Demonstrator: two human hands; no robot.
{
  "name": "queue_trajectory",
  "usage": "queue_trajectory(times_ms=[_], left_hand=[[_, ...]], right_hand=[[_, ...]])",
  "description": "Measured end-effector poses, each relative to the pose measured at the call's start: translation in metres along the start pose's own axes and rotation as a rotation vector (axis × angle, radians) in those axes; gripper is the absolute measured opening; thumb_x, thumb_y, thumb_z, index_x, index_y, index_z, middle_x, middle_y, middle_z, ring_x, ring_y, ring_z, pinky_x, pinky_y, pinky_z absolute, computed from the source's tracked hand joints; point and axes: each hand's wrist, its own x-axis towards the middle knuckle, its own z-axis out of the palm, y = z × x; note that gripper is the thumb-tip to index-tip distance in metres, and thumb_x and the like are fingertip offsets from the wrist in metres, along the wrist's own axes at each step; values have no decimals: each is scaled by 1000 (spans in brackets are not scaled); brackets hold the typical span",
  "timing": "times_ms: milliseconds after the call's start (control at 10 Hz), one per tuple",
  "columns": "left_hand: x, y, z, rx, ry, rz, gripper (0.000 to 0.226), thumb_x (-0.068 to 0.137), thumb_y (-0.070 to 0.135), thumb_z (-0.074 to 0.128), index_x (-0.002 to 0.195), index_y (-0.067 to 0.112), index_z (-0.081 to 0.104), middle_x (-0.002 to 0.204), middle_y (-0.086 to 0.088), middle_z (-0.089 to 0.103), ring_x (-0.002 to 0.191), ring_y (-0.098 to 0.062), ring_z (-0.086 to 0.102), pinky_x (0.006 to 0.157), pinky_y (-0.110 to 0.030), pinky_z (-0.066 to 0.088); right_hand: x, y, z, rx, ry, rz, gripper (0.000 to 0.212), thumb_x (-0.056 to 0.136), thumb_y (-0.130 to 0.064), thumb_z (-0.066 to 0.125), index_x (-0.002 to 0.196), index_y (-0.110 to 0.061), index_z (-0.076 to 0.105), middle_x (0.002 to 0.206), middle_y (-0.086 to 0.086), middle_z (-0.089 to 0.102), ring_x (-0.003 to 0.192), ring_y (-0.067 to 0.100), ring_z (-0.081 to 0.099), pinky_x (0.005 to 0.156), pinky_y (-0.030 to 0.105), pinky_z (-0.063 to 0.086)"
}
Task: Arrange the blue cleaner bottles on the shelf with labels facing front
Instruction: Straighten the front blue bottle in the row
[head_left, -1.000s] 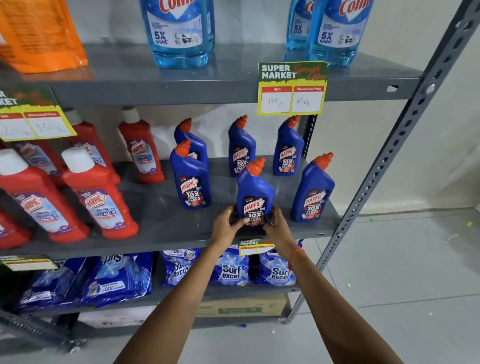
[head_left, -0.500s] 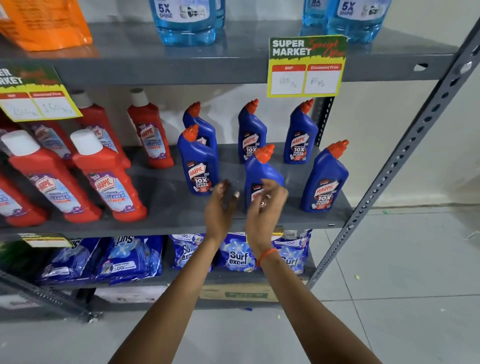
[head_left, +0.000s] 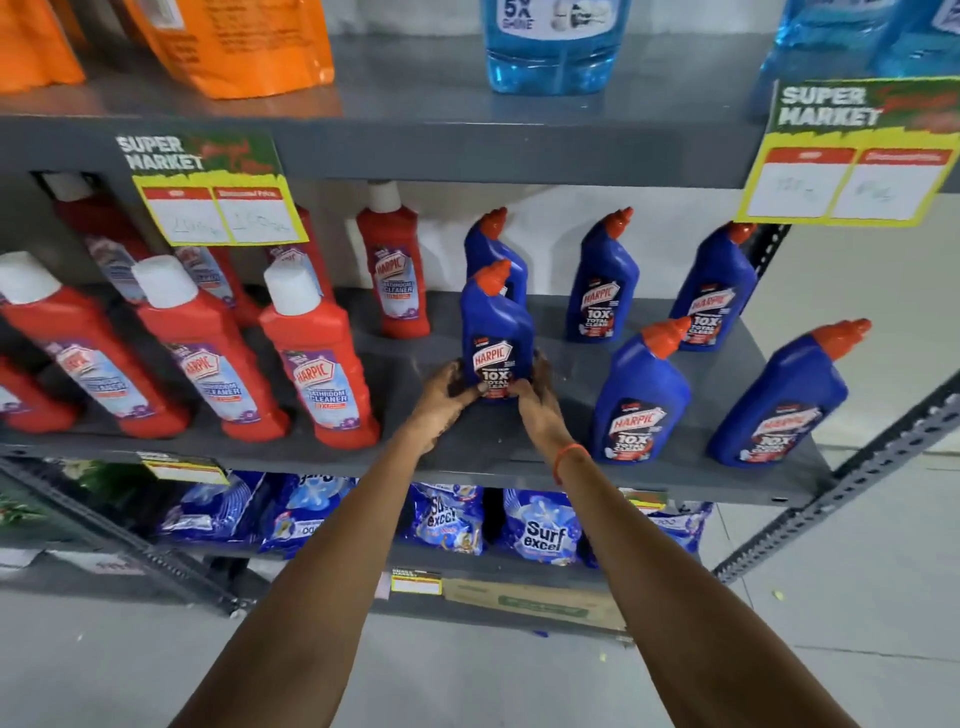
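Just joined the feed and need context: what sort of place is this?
Most likely a shop aisle or a mock-up of one: grey metal shelving stocked with rows of blue cleaner bottles and red ones, plus "Super Market" price tags clipped to the shelf edges.

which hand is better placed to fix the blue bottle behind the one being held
Left, probably. The left hand is on the held bottle directly below the hidden bottle; the right hand would cross over.

Orange wristband (head_left: 570, 458), bare forearms
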Motion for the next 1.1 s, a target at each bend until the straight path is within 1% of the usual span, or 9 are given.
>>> queue_trajectory(times_ms=[100,200,300,500,600,800,900,1000,1100], left_hand=[[-1,-1,-5,21,-20,6,45,84,9,63,125,3,46,130,-16,56,109,-15,52,80,-6,44],[-17,-19,-11,76,-11,49,42,84,13,64,122,3,50,122,-16,61,104,-17,57,73,1,43],[-33,-32,-14,89,-21,79,41,84,17,65,120,4,52,118,-16,65,105,-21,61,76,-2,45],[-56,-35,-18,120,-19,69,42,84,17,65,121,4,52,115,-12,65,100,-15,61,74,-4,47],[-61,-30,-17,132,-18,58,41,84,18,64,121,5,52,117,-14,65,99,-14,60,83,-16,46],[-68,-24,-16,148,24,38,40,83,18,66,118,4,53,115,-15,66,99,-17,61,88,-26,47],[-71,-25,-13,157,72,-13,39,80,22,69,112,5,56,111,-14,68,101,-23,64,89,-33,50],[-88,-11,-9,434,134,-52,35,77,29,71,101,6,61,103,-14,70,97,-31,65,84,-40,52],[-96,17,-6,748,49,-92,33,79,29,68,100,4,61,103,-16,69,98,-35,63,81,-40,49]], right_hand=[[3,3,2,11,33,-17,50,89,-11,47,137,-16,36,134,6,52,120,22,49,86,17,36],[-13,26,3,-106,38,-72,49,88,-31,52,133,-13,41,132,7,51,125,23,45,102,22,38],[-29,43,1,-247,5,-125,49,92,-35,51,133,-11,39,135,13,45,128,25,40,110,31,31],[-43,49,-4,-279,-61,-173,43,92,-36,49,130,-16,42,128,9,44,121,24,45,108,42,38],[-45,46,-4,-307,-60,-166,44,91,-35,51,130,-16,42,127,9,43,120,24,46,107,43,41],[-45,43,-2,-392,-44,-177,52,87,-31,59,131,-10,39,128,13,42,116,28,50,103,45,46],[-48,43,-4,-376,-40,-154,59,86,-31,62,135,-10,36,129,14,42,121,29,47,105,43,44],[-64,32,-8,-517,-95,-103,68,84,-24,63,140,-7,28,133,20,41,125,33,40,106,43,36],[-67,11,-19,-701,-180,-20,53,87,-21,55,135,-6,37,133,22,48,123,38,46,103,42,39]])
